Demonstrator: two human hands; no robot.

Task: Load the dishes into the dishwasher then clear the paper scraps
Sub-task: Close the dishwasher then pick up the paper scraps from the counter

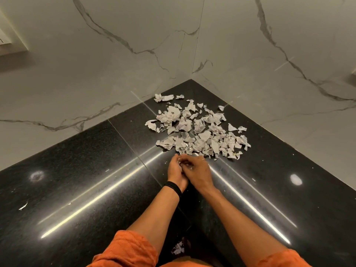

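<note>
Here, both hands meet just short of the paper scraps (198,130).
The left hand (175,172), a black band (173,188) at its wrist, cups curled fingers round a few scraps; the right hand (199,170) curls over it, its own grip hidden. The heap lies just beyond on the black countertop (77,189), in the corner of the marble walls (115,74).

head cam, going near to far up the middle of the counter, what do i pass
orange sleeve → black wristband → left hand and right hand, level with each other → pile of paper scraps → back corner of the black counter → marble wall
</note>
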